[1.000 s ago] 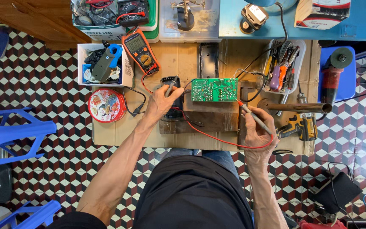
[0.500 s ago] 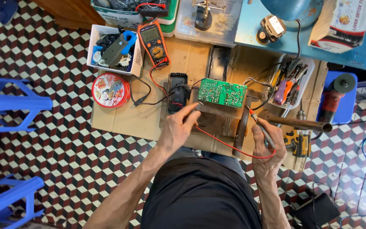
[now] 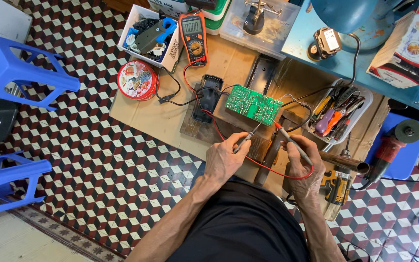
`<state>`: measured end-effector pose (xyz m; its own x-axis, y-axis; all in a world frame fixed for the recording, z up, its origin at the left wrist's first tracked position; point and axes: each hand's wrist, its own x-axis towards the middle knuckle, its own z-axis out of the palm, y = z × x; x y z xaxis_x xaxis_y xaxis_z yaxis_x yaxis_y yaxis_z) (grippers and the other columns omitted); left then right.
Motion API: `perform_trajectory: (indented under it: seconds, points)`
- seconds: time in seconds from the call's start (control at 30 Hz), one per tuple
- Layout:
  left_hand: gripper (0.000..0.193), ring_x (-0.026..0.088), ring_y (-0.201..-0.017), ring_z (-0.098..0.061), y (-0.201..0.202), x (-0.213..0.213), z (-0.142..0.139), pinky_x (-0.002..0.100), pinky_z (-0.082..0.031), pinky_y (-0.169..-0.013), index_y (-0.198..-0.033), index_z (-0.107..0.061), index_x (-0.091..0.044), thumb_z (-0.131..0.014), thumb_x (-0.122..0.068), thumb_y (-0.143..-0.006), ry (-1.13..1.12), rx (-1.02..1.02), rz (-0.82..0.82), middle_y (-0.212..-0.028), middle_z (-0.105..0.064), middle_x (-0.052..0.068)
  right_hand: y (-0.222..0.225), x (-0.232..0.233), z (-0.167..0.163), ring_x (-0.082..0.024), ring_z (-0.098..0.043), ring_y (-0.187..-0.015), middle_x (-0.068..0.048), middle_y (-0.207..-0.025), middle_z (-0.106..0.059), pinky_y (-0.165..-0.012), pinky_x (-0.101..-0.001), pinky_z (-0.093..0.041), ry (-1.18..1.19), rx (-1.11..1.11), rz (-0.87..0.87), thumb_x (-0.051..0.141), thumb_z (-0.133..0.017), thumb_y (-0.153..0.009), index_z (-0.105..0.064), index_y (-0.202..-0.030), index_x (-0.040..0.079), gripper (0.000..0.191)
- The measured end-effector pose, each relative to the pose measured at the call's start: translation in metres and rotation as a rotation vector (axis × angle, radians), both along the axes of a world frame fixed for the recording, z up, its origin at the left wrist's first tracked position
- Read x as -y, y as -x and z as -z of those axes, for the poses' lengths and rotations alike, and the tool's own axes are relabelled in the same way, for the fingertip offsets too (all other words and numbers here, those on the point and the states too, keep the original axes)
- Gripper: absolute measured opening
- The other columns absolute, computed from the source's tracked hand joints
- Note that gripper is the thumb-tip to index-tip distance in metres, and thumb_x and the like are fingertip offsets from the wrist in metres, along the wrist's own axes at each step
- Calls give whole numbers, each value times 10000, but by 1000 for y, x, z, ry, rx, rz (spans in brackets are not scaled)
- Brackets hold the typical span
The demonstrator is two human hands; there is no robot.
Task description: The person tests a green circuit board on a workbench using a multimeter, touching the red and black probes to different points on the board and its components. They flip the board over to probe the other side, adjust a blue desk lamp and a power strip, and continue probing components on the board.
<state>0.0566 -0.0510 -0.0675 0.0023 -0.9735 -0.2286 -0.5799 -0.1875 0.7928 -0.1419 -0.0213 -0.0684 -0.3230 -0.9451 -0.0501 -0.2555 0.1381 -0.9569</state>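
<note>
Stools (image 3: 15, 68): blue plastic, far left on the chequered floor, well apart from the work.
Tin (image 3: 136, 80): round, red, on the cardboard at the left of the counter (image 3: 161, 121).
Bin (image 3: 152, 35): white, behind the tin, holding blue and black parts.
Meter (image 3: 193, 38): orange and black, flat on its back just right of the bin, red and black leads running down toward the hands.
Black block (image 3: 207, 98): on the wooden board, just left of the circuit board.
Left hand (image 3: 225, 157): clenched round a black probe (image 3: 246, 138), tip angled up to the near edge of the circuit board.
Circuit board (image 3: 253, 104): green, solder side up, tilted slightly, on the wooden board at mid-counter, between meter and tool tray.
Right hand (image 3: 304, 165): grasping a red probe (image 3: 289, 138), tip at the board's near right corner; red lead looping below both hands.
Tray (image 3: 364, 104): clear, right of the circuit board, full of screwdrivers and pliers.
Grinder (image 3: 389, 148): red, on a blue stool at far right.
</note>
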Motion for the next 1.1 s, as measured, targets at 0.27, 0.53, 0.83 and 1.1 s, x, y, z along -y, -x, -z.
perform_trajectory:
  seconds: [0.27, 0.53, 0.83, 1.1]
  points:
    - [299, 291, -665, -744, 4, 2, 6, 417, -552, -589, -1165, -739, -195, -677, -360, -924, 16, 40, 1, -706, -726, 80, 1, 8, 12, -185, -724, -1041, -140, -1093, -742, -957, -297, -576, -46, 171, -7, 136, -622, -1028, -643, -1220, -29, 254]
    - [294, 329, -738, -748, 6, 7, 12, 428, -578, -650, -1157, -748, -171, -671, -356, -942, 95, 69, 28, -778, -752, 136, 8, 14, 19, -200, -737, -1029, -158, -1084, -746, -944, -307, -572, -70, 268, 15, 120, -594, -1039, -627, -1217, -57, 253]
    - [309, 335, -721, -746, 13, 7, 10, 435, -574, -645, -1172, -734, -154, -655, -349, -946, 41, 75, 63, -768, -744, 158, 8, 15, 18, -210, -731, -1001, -166, -1068, -738, -936, -330, -590, -42, 415, 29, 129, -580, -1050, -633, -1199, -67, 252]
    - [298, 349, -742, -744, 13, 8, 15, 446, -577, -661, -1163, -740, -160, -660, -350, -946, 76, 64, 44, -780, -739, 166, 12, 15, 24, -219, -727, -1015, -171, -1084, -729, -939, -346, -590, -47, 453, 25, 142, -584, -1051, -622, -1214, -65, 266]
